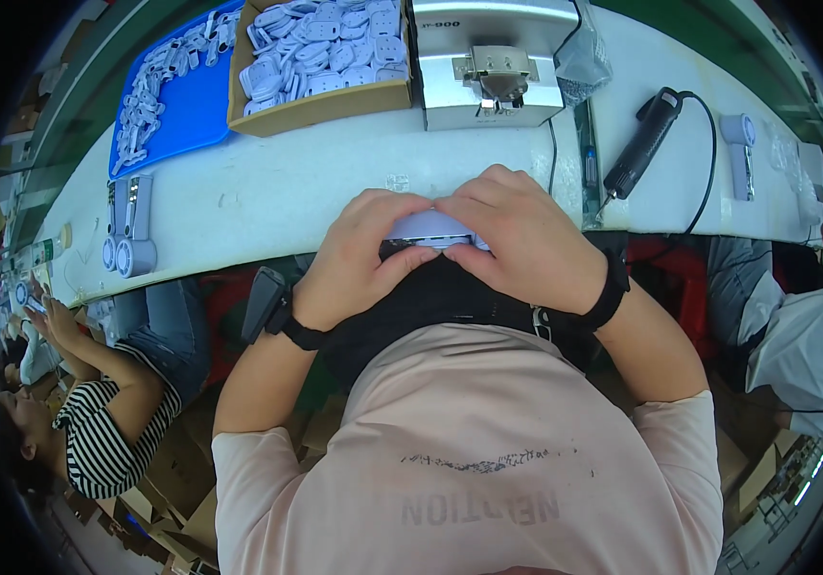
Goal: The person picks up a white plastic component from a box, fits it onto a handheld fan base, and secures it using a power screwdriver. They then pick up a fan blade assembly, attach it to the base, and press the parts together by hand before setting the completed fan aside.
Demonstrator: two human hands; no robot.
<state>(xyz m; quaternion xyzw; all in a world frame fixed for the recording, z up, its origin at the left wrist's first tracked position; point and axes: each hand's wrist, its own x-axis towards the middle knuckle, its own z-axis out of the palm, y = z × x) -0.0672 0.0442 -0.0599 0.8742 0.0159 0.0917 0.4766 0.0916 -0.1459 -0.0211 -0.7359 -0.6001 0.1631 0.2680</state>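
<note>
My left hand (358,251) and my right hand (522,240) are both closed on a pale lilac plastic part (428,226), held at the table's front edge. The thumbs press its near side and the fingers wrap over its far side. A dark gap or seam runs along its lower edge. My hands cover both its ends, so its full shape is hidden. Straight ahead of my hands is a silver metal machine (494,67) with a small mechanism on its front. To the right, a black electric screwdriver (645,142) lies on the table.
A cardboard box (325,110) of lilac plastic plates and a blue tray (181,110) of slim pale parts stand at the back left. Assembled handheld units (133,230) lie at left, another unit (741,153) at right. Co-workers (114,412) sit on both sides.
</note>
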